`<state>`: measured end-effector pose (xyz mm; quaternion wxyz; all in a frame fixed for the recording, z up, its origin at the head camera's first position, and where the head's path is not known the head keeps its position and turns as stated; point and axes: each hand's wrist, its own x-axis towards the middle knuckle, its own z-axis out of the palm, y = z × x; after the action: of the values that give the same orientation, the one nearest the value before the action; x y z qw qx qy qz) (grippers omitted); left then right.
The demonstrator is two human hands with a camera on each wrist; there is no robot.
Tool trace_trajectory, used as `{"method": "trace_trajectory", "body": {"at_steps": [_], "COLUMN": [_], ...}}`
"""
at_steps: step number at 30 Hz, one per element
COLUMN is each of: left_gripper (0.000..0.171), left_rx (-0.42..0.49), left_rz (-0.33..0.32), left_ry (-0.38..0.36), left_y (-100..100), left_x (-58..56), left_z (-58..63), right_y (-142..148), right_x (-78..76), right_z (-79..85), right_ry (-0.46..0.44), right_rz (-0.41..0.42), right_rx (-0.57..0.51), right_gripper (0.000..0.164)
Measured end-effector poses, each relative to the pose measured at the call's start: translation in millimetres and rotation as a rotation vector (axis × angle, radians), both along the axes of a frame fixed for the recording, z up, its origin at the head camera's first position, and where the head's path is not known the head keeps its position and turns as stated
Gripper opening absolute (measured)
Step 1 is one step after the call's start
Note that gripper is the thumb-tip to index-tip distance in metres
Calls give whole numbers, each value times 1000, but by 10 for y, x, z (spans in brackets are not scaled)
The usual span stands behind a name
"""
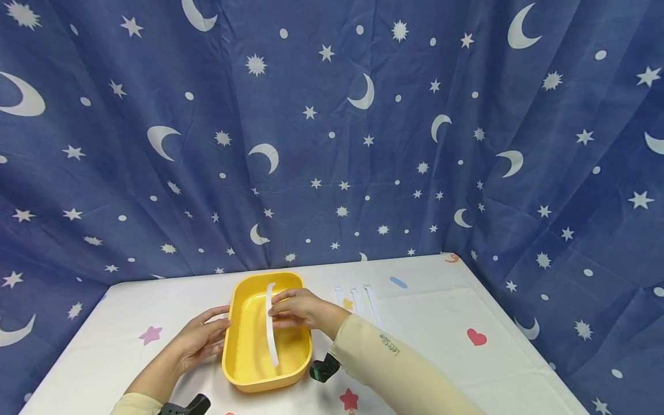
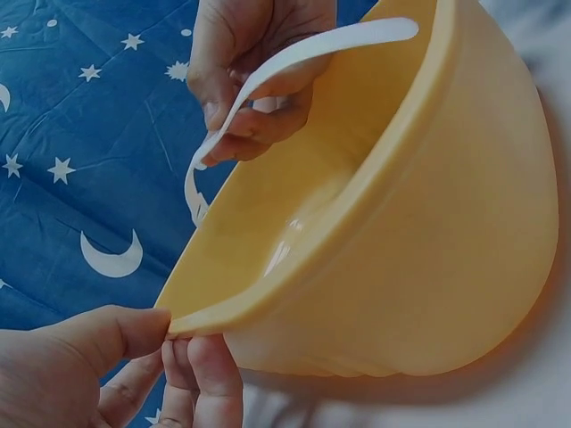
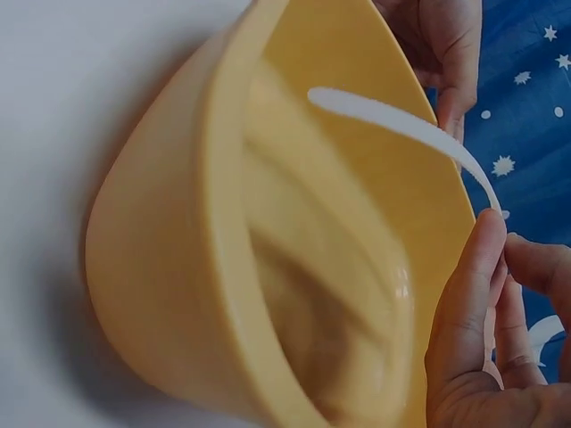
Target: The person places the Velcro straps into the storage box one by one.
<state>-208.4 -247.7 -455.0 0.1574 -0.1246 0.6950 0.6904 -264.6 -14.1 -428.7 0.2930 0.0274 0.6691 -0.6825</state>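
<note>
A yellow plastic basin [image 1: 267, 385] stands on the table, its mouth upward. My left hand [image 1: 199, 339] holds its left rim; in the left wrist view the thumb lies at the rim with the fingers below it. My right hand [image 1: 300, 310] pinches a white cable strap [image 1: 270, 333] between thumb and fingers, above the basin's opening. The strap [image 2: 294, 61] is long, thin and bowed, with one rounded end and a slotted-looking far end. In the right wrist view, the rounded end of the strap [image 3: 384, 114] hangs over the basin's inside.
Several more white straps [image 1: 369, 295] lie side by side on the table, right of the basin and partly behind the right forearm. The white tablecloth [image 1: 425, 340] carries printed shapes. A blue curtain [image 1: 332, 161] with moons and stars closes off the back and sides.
</note>
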Motion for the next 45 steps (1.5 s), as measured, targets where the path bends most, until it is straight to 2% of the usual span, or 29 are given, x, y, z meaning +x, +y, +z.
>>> {"method": "trace_trajectory", "body": {"at_steps": [10,15,21,34,45], "left_gripper": [61,60,58,58,57], "left_rx": [12,8,0,22,41], "left_rz": [-2,3,8,-6,3], "left_ry": [14,9,8,15,9], "left_y": [-17,-23,-21,-15,9], "left_x": [-14,-17,-11,-7,1], "left_z": [-17,-18,1,-42,-25], "right_y": [-95,-139,-194,-242,-322], "right_x": [20,43,60,69,96], "right_z": [-37,-50,-111,-257,-357], "right_ry": [0,1,9,17,13], "right_rz": [7,0,-7,-19,-12], "right_rx": [26,5,-8,-34,-13], "right_gripper": [20,20,19,16,18]}}
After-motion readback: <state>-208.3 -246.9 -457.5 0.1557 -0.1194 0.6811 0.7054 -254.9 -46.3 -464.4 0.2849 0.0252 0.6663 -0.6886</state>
